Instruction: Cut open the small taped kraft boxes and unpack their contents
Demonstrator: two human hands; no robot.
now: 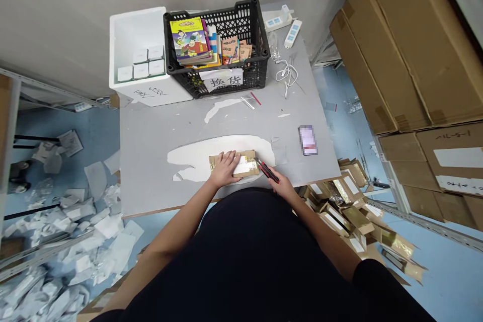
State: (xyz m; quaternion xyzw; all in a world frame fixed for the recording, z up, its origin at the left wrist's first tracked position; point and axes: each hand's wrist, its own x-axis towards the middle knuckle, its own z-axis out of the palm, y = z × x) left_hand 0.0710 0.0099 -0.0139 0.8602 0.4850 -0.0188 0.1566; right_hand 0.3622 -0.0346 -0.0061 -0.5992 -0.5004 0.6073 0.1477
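A small brown cardboard box (249,167) with a white label and shiny tape lies on a torn white sheet (199,148) near the table's front edge. My left hand (225,168) reaches over the left part of the box and holds it down, fingers across the top and thumb near its front side. In my right hand (282,186) is a red and black utility knife (268,171). Its tip points up and left, at the right end of the box; whether the blade touches the cardboard I cannot tell.
Behind are a black crate (226,80) of books and a white foam box (151,93) with small white boxes. A phone (308,140), white cable (287,74) and power strips (293,33) lie rightward. Cartons (400,50) stand right; opened boxes (350,206) and paper scraps (109,224) cover the floor.
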